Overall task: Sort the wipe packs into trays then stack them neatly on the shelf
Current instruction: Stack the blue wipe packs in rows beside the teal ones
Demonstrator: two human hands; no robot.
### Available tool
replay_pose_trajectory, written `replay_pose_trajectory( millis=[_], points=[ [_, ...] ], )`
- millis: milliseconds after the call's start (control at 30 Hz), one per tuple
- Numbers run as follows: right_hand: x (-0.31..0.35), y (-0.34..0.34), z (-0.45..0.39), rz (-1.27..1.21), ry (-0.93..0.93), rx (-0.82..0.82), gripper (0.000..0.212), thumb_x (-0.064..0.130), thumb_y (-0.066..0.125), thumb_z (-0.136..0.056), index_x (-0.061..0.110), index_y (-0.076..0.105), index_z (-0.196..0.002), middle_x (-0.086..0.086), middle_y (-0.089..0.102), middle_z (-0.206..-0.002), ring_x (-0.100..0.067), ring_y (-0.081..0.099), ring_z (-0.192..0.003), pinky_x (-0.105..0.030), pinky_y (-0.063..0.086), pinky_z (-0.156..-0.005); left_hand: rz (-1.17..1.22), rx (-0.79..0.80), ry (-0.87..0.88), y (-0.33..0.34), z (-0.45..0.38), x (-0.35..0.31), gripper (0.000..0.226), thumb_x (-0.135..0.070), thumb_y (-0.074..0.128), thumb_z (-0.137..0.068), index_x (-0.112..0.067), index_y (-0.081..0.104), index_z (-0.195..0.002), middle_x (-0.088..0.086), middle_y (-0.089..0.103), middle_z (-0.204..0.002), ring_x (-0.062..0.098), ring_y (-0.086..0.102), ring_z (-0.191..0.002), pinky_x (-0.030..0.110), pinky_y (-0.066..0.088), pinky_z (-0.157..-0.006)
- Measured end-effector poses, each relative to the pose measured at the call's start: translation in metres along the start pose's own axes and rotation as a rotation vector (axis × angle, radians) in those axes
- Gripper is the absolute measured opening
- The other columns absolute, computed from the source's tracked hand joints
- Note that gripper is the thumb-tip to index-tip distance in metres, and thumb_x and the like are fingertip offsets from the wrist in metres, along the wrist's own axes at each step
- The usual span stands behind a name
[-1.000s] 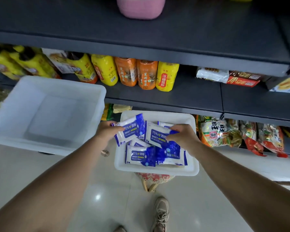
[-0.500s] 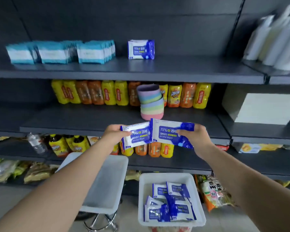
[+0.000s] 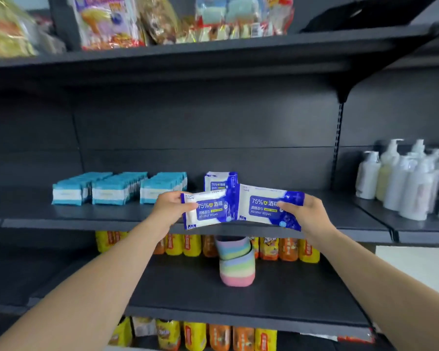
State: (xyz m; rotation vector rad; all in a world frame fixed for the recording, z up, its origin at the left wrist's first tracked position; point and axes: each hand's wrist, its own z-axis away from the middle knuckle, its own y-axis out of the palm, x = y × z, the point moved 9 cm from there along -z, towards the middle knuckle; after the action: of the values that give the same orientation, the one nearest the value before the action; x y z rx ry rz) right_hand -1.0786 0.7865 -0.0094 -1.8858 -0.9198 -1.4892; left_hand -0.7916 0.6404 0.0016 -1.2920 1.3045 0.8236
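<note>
A dark shelf [image 3: 238,219] is seen spanning the view, and three rows of teal wipe packs [image 3: 117,188] are stood on its left part. White pump bottles [image 3: 406,181] are grouped on the neighbouring shelf at the right. A stack of pastel bowls [image 3: 236,262] is set on the shelf below, in front of a row of yellow and orange bottles [image 3: 284,249]. One blue alcohol wipe pack [image 3: 219,182] is stood upright on the dark shelf beside the teal rows. In front of it two more are held up side by side, edges touching: the left pack [image 3: 208,210] is pinched at its left edge by the left hand [image 3: 171,207], and the right pack [image 3: 266,206] is gripped at its right end by the right hand [image 3: 303,215].
</note>
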Motion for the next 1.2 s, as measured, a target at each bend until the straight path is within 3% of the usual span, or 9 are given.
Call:
replay_pose_trajectory(
  millis=[100,233,567,634,800,967,1067,1201],
  points=[
    [0.0,0.005,-0.032,-0.016,0.003,-0.01,0.028,0.017,0.076,-0.08,0.007,0.063,-0.103,-0.01,0.072,-0.096,-0.025,0.071,-0.087,-0.046,0.056,-0.085,-0.004,-0.034,0.023,-0.002,-0.032,-0.009,0.024,-0.009,0.072,-0.081,-0.014,0.061,-0.101,0.004,0.067,-0.101,0.018,0.066,-0.089,0.034,0.056,-0.076],
    [-0.014,0.019,-0.07,-0.028,0.008,-0.016,0.026,0.016,0.072,-0.084,0.007,0.061,-0.106,-0.011,0.07,-0.101,-0.025,0.069,-0.091,-0.043,0.056,-0.083,0.008,-0.052,0.035,0.003,-0.068,-0.005,0.024,-0.011,0.07,-0.083,-0.013,0.059,-0.104,0.001,0.065,-0.097,0.013,0.064,-0.084,0.024,0.052,-0.063],
    [-0.091,0.062,-0.154,-0.035,0.094,-0.088,0.011,0.009,0.067,-0.087,0.015,0.057,-0.088,-0.007,0.067,-0.091,-0.019,0.066,-0.08,-0.032,0.053,-0.069,0.077,0.002,-0.004,0.031,-0.189,0.068,0.014,0.0,0.064,-0.086,-0.014,0.061,-0.089,0.002,0.066,-0.086,0.003,0.064,-0.062,0.011,0.047,-0.046],
    [-0.106,0.073,-0.17,-0.037,0.124,-0.098,0.01,0.009,0.067,-0.088,0.014,0.058,-0.09,-0.008,0.068,-0.092,-0.021,0.067,-0.082,-0.037,0.054,-0.075,0.097,0.034,-0.009,0.035,-0.216,0.083,0.018,0.002,0.063,-0.086,-0.015,0.062,-0.086,0.003,0.067,-0.086,0.0,0.065,-0.058,0.013,0.05,-0.05],
    [-0.12,0.093,-0.205,-0.074,0.122,-0.104,0.006,0.008,0.064,-0.089,0.012,0.06,-0.092,-0.006,0.07,-0.092,-0.021,0.068,-0.086,-0.04,0.054,-0.081,0.166,0.123,-0.02,0.052,-0.272,0.112,0.018,-0.002,0.064,-0.086,-0.02,0.065,-0.091,0.003,0.071,-0.092,0.013,0.069,-0.078,0.027,0.055,-0.07],
    [-0.124,0.098,-0.226,-0.087,0.085,-0.106,0.007,0.005,0.062,-0.09,0.011,0.062,-0.094,-0.005,0.072,-0.092,-0.02,0.069,-0.084,-0.036,0.054,-0.08,0.177,0.178,0.059,0.078,-0.305,0.117,0.02,0.0,0.063,-0.087,-0.014,0.066,-0.101,-0.004,0.072,-0.091,0.005,0.069,-0.077,0.017,0.053,-0.066],
    [-0.127,0.097,-0.23,-0.098,0.086,-0.112,0.008,0.005,0.062,-0.09,0.009,0.062,-0.097,-0.008,0.072,-0.095,-0.024,0.069,-0.089,-0.041,0.054,-0.084,0.136,0.145,0.118,0.085,-0.315,0.113,0.023,0.001,0.064,-0.086,-0.021,0.064,-0.091,-0.008,0.069,-0.086,-0.003,0.066,-0.069,0.01,0.05,-0.06],
    [-0.128,0.096,-0.232,-0.09,0.077,-0.131,0.008,0.004,0.062,-0.089,0.011,0.062,-0.094,-0.007,0.072,-0.092,-0.022,0.069,-0.084,-0.041,0.054,-0.083,0.068,0.075,0.169,0.086,-0.326,0.111,0.022,0.001,0.066,-0.083,-0.02,0.061,-0.086,-0.004,0.068,-0.086,0.001,0.064,-0.071,0.016,0.051,-0.063]
  ],
)
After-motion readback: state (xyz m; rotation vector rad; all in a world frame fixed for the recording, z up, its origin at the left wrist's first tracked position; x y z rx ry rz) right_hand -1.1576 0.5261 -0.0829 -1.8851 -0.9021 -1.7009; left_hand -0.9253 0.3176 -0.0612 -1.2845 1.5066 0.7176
